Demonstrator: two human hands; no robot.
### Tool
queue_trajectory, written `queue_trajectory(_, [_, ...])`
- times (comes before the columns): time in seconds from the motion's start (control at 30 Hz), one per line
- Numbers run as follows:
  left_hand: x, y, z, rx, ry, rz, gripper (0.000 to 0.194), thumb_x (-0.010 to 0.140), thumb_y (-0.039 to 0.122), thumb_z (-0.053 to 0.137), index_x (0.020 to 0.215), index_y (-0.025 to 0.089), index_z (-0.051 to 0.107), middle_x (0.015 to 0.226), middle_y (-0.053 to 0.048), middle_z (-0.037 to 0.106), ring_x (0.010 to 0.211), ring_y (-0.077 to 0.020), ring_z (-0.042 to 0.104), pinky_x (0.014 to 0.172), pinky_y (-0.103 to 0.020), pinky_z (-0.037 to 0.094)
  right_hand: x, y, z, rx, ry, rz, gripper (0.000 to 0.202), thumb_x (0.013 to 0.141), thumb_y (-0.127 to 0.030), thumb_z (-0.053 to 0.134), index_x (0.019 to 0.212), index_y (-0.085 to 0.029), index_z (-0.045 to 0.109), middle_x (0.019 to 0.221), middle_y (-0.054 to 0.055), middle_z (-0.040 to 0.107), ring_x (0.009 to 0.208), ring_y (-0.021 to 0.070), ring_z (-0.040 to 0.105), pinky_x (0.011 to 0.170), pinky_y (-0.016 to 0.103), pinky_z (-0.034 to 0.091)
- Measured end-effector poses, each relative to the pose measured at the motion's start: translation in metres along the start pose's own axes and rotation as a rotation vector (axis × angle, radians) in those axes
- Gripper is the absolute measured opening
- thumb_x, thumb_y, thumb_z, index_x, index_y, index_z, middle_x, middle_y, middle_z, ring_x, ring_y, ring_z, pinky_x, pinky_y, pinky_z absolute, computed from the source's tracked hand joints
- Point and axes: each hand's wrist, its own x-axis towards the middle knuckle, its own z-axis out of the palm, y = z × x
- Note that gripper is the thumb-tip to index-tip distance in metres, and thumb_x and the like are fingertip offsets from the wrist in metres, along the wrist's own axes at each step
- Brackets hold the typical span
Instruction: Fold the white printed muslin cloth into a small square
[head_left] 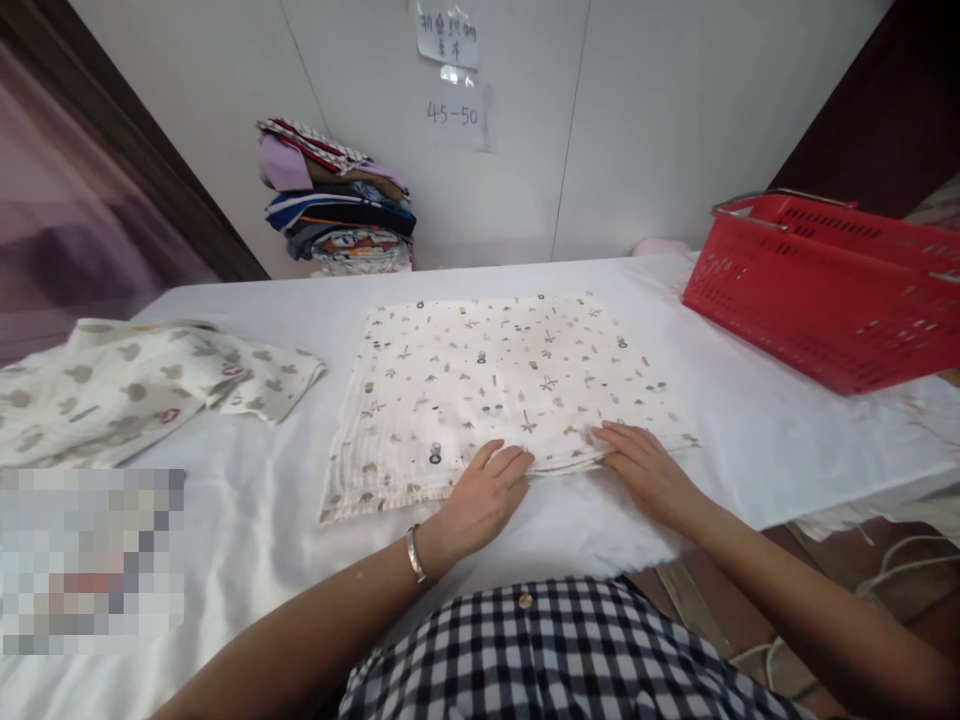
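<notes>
White-covered table (780, 430), patterned cloth (495, 370) spread in front of the person.
Left hand (480, 505) and right hand (646, 470) touch the near edge, fingers bent on the left, extended on the right; whether either pinches the fabric, I cannot tell. Layers show at that edge, so it seems best to match them evenly, fingers light, and ease wrinkles outward without dragging the upper layer.

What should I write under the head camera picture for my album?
Two hands rest on a patterned cloth, near a red basket.
</notes>
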Motion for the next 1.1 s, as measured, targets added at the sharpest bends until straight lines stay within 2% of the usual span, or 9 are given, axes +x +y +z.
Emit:
queue_trajectory(0.23, [0.000, 0.000, -0.001, -0.045, 0.011, -0.015, 0.016, 0.091, 0.014, 0.041, 0.093, 0.018, 0.057, 0.106, -0.002, 0.062, 0.098, -0.0156, 0.052, 0.097, -0.037, 0.036, -0.005, -0.005, 0.001, 0.017, 0.058, 0.028, 0.027, 0.086, -0.005, 0.039, 0.093, -0.018, 0.061, 0.127, 0.011, 0.054, 0.125, 0.0252, 0.041, 0.096, 0.049, 0.040])
queue_trajectory(0.5, [0.002, -0.002, 0.002, -0.029, 0.031, -0.006, 0.013, 0.089, 0.015, 0.044, 0.094, 0.017, 0.056, 0.102, -0.003, 0.062, 0.095, -0.0157, 0.052, 0.094, -0.036, 0.037, -0.002, -0.001, 0.001, 0.092, 0.067, 0.024, 0.027, 0.086, -0.005, 0.040, 0.097, -0.019, 0.061, 0.105, 0.009, 0.063, 0.103, 0.0222, 0.054, 0.087, 0.043, 0.045])
queue_trajectory(0.67, [0.003, -0.002, -0.001, -0.017, 0.056, -0.004, 0.011, 0.087, 0.014, 0.046, 0.087, 0.018, 0.057, 0.101, -0.003, 0.061, 0.094, -0.0163, 0.051, 0.092, -0.036, 0.038, -0.001, -0.002, 0.000, 0.116, 0.062, 0.040, 0.028, 0.087, -0.008, 0.039, 0.101, -0.019, 0.060, 0.104, 0.011, 0.063, 0.095, 0.0220, 0.056, 0.080, 0.040, 0.048])
queue_trajectory(0.8, [0.004, -0.004, -0.001, -0.031, 0.048, 0.002, 0.013, 0.086, 0.015, 0.047, 0.077, 0.017, 0.057, 0.092, -0.004, 0.061, 0.089, -0.0175, 0.051, 0.087, -0.038, 0.040, 0.001, -0.002, 0.003, 0.093, 0.041, 0.058, 0.028, 0.088, -0.008, 0.037, 0.101, -0.018, 0.060, 0.100, 0.010, 0.064, 0.091, 0.0220, 0.057, 0.079, 0.040, 0.049])
queue_trajectory(0.97, [0.004, -0.008, 0.004, -0.122, 0.116, -0.070, 0.011, 0.084, 0.017, 0.050, 0.076, 0.016, 0.057, 0.085, -0.004, 0.062, 0.084, -0.0164, 0.052, 0.082, -0.036, 0.042, 0.001, 0.000, 0.010, 0.071, 0.025, 0.091, 0.029, 0.087, -0.007, 0.036, 0.100, -0.017, 0.060, 0.096, 0.010, 0.063, 0.087, 0.0218, 0.057, 0.077, 0.039, 0.049])
queue_trajectory(1.1, [0.004, -0.009, 0.010, -0.139, 0.098, -0.122, 0.014, 0.085, 0.017, 0.047, 0.075, 0.016, 0.057, 0.080, -0.004, 0.062, 0.077, -0.0155, 0.055, 0.078, -0.035, 0.044, 0.000, 0.000, 0.016, 0.077, -0.006, 0.127, 0.027, 0.085, -0.006, 0.039, 0.101, -0.015, 0.058, 0.092, 0.010, 0.063, 0.084, 0.0217, 0.057, 0.074, 0.037, 0.049])
